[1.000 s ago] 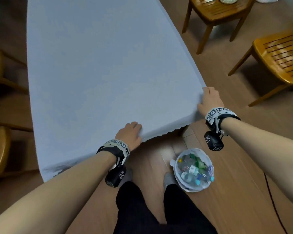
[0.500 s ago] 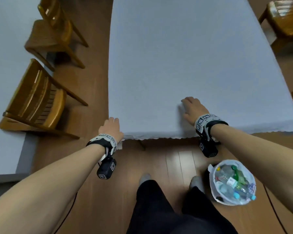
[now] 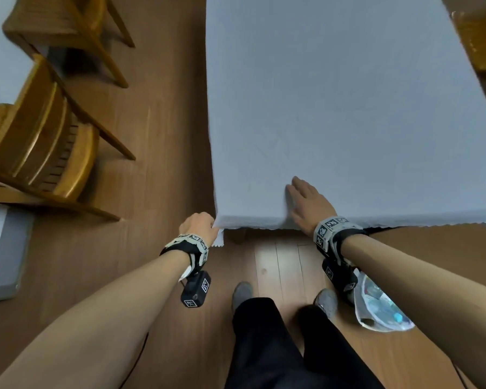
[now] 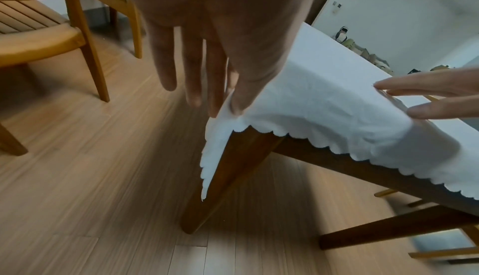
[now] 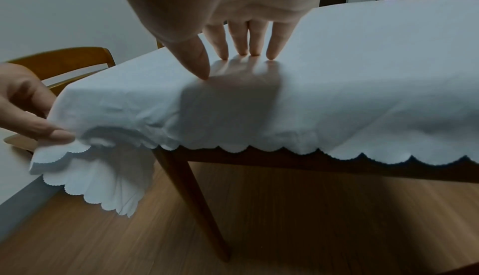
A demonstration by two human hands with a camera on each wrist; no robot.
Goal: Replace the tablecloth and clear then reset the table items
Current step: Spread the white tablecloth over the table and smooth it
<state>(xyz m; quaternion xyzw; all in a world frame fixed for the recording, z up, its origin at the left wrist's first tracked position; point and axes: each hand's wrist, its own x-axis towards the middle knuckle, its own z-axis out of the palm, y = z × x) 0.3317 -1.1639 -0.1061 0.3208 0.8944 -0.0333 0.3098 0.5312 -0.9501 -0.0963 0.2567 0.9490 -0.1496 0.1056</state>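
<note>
tablecloth hides table, far edge cropped

Open floor left of table; chairs stand beyond. Bag sits beside right foot.

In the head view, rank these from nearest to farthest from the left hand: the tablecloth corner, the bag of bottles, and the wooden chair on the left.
1. tablecloth corner, pinched by the left hand.
2. wooden chair, off to its left.
3. bag of bottles, on the floor far right, under the right forearm.
</note>
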